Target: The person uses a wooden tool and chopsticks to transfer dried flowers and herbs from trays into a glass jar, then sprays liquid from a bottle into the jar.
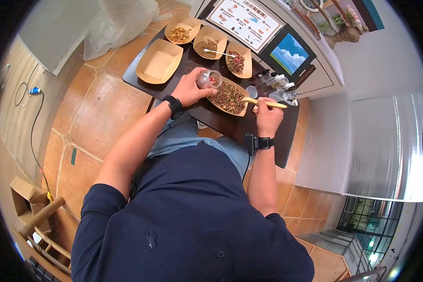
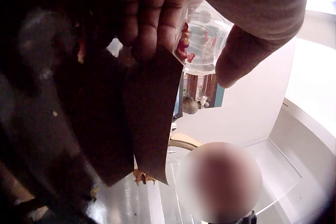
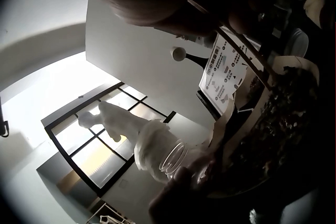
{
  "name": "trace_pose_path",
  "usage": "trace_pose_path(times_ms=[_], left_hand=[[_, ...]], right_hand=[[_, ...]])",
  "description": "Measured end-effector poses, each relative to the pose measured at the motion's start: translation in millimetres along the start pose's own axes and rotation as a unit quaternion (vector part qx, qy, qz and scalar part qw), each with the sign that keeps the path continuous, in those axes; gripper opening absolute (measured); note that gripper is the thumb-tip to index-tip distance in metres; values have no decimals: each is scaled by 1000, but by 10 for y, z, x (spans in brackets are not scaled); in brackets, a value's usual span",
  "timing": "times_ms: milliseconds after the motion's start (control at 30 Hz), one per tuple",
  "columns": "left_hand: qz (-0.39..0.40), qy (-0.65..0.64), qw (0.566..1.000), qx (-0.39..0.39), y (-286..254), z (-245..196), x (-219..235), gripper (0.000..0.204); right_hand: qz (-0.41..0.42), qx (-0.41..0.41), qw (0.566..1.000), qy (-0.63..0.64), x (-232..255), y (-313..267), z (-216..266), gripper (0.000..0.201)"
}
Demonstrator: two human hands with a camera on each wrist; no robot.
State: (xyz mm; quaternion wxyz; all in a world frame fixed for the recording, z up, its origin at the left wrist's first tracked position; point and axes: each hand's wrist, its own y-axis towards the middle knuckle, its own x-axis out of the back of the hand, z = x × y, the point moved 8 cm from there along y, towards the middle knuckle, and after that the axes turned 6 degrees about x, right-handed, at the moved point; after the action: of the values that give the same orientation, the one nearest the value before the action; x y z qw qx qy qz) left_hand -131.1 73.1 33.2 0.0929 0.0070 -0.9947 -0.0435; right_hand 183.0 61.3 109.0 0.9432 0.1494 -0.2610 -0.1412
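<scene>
My left hand (image 1: pixel 191 89) grips a small clear glass jar (image 1: pixel 208 80), tilted, beside the near paper tray. Red petal pieces (image 2: pixel 184 43) lie inside the jar in the left wrist view. That paper tray (image 1: pixel 245 112) is filled with a mix of dried herbs and petals (image 1: pixel 228 97). Over its right side my right hand (image 1: pixel 269 116) pinches a pair of light wooden tweezers (image 1: pixel 267 103). The two thin arms of the tweezers come together at the mix in the right wrist view, where shadow hides most of the fingers.
Behind stand paper trays of yellow-orange dried pieces (image 1: pixel 178 35), brown bits (image 1: pixel 205 46) with a white spoon (image 1: pixel 218 52), and dried rosebuds (image 1: pixel 236 62). Another paper tray (image 1: pixel 160 61) is at the left. A clear cup (image 1: pixel 252 91), small bottles (image 1: pixel 275 80) and a screen (image 1: pixel 289 52) are rightward.
</scene>
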Motion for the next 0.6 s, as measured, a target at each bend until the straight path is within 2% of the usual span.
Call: trace_pose_path(times_ms=[267, 600], left_hand=[[-3, 1, 1000, -6, 4, 11, 2, 84], [4, 9, 1000, -5, 5, 13, -2, 80]], right_hand=[[-15, -10, 1000, -10, 11, 15, -172, 17], [-17, -33, 999, -22, -12, -25, -113, 17]])
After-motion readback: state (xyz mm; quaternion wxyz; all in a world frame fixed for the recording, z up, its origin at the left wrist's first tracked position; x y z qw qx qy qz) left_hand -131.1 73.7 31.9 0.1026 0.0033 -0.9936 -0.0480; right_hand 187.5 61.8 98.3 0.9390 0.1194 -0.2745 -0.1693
